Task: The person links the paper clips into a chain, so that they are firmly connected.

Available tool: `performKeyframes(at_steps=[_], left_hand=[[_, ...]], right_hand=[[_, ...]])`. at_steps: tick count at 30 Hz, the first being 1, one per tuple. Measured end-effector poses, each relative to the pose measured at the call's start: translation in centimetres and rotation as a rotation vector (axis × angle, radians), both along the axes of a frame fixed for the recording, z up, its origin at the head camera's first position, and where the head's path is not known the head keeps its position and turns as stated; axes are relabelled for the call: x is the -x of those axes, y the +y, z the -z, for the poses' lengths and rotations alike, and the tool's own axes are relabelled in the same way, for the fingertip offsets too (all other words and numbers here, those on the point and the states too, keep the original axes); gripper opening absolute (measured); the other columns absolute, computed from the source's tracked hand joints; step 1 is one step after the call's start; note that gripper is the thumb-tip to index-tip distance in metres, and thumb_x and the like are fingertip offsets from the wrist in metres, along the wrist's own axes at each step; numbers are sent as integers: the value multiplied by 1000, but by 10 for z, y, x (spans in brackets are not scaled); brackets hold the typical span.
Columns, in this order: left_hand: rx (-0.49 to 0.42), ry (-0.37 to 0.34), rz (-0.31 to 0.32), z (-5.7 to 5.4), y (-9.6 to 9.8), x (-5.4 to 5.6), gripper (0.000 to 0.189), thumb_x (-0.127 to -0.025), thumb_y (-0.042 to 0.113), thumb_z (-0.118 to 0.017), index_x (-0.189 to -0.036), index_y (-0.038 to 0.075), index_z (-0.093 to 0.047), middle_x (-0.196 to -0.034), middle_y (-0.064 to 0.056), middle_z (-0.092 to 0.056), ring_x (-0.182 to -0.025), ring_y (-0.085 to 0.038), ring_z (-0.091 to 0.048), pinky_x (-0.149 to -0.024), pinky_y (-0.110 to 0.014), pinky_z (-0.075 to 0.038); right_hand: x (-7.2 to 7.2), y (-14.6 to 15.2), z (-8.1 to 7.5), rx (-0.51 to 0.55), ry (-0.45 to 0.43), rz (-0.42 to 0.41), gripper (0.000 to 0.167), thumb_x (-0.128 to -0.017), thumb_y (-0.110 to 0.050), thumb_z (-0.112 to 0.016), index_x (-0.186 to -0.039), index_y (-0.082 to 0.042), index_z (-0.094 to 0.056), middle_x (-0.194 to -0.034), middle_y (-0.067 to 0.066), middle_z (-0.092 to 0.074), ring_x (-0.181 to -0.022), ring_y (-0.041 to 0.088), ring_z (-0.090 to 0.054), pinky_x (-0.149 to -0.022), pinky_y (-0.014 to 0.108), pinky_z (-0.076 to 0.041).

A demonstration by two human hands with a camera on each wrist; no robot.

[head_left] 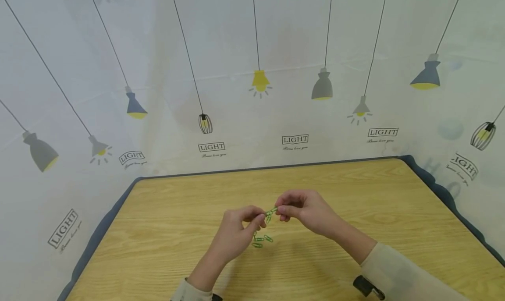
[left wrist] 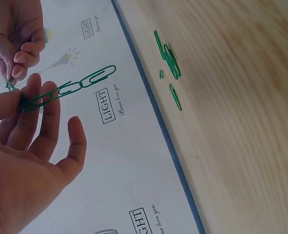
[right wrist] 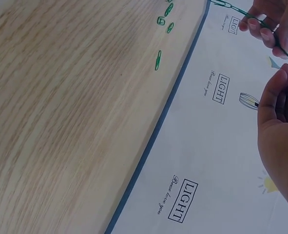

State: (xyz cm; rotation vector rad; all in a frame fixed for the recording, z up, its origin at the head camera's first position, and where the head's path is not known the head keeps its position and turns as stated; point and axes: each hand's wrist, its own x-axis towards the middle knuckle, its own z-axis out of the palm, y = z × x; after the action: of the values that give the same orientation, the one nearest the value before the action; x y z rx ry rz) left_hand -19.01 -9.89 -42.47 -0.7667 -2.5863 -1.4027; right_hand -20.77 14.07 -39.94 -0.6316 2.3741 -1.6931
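Note:
A chain of linked green paper clips (head_left: 270, 213) spans the gap between the two hands above the table. The left hand (head_left: 236, 233) pinches the chain between thumb and forefinger. In the left wrist view, several linked clips (left wrist: 80, 86) trail past the left fingers, and the other fingers are spread. The right hand (head_left: 309, 211) pinches a green clip at the chain's other end, thumb against fingertips. Fingertips hide part of that clip. On the table below the left hand lie several loose green paper clips (head_left: 268, 239), some close together and one apart (right wrist: 158, 60).
The wood-grain table (head_left: 177, 257) has a dark blue edge (head_left: 236, 171). Behind it and along its sides hangs a pale sheet (head_left: 236, 29) printed with lamps and "LIGHT" labels. Light sleeves (head_left: 402, 270) cover the forearms, with a black strap (head_left: 364, 286) at the right one.

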Motion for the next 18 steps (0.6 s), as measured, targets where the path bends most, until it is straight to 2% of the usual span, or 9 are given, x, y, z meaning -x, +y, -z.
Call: performKeyframes(at_steps=[3,10,15,18], left_hand=[[13,-10,25,1,1,-1,22,-110,27,-62,-108,12,-78,-89,5,-79,-92,-17,-76,-87,-34,-60],[-5,-45,53,1,6,-1,25,-110,34,-61,-111,15,-79,-95,6,-79,-98,-14,-75,-95,-45,-61],[-16,-60,56,0,10,-1,27,-109,37,-62,-120,17,-76,-102,5,-80,-106,-17,-75,-104,-55,-58],[-16,-46,33,-1,13,-1,29,-108,38,-64,-126,19,-75,-108,5,-80,-111,-18,-74,-106,-55,-56]], right_hand=[[-1,0,-2,3,4,5,12,-104,-9,-68,-110,0,-74,-95,7,-76,-85,18,-73,-78,30,-63],[-2,-3,-5,28,-5,16,14,-104,-12,-70,-111,0,-73,-97,13,-76,-88,27,-74,-78,29,-63],[-3,-5,-5,32,11,6,14,-103,-12,-70,-111,-1,-74,-97,16,-76,-85,20,-74,-77,29,-63],[-3,-5,-5,32,25,-3,14,-103,-12,-70,-111,-1,-75,-96,13,-76,-83,15,-72,-77,29,-63]])
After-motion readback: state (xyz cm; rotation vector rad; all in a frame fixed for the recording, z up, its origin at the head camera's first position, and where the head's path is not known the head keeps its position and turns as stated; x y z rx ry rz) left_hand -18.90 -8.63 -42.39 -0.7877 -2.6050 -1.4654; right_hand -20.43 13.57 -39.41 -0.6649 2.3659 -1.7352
